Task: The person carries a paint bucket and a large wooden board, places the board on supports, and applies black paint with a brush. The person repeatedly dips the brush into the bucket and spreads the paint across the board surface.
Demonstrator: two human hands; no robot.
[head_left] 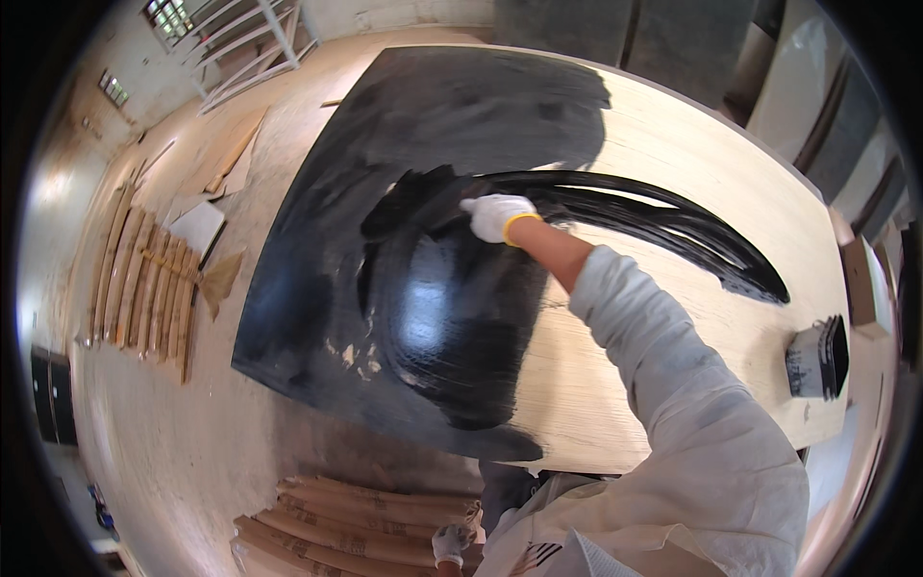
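Observation:
A large pale wooden panel (596, 375) lies flat in front of me, its left part spread with wet black coating (317, 260). My right hand (502, 218), in a white glove with a yellow cuff, is closed low over the black area near the panel's middle. Whatever its fingers grip is hidden against the dark coating. A thick black streak (673, 226) curves from beside this hand across bare wood to the right. Low by my body hangs my left hand (450, 544), also white-gloved, away from the panel; its fingers are too small to read.
A black-smeared bucket (817, 361) stands at the panel's right end. Brown-wrapped bundles (346, 527) lie on the floor below the near edge, and more long brown bundles (144, 279) lie at the left. A white metal rack (255, 48) stands far left; dark sheets (687, 48) lean beyond the panel.

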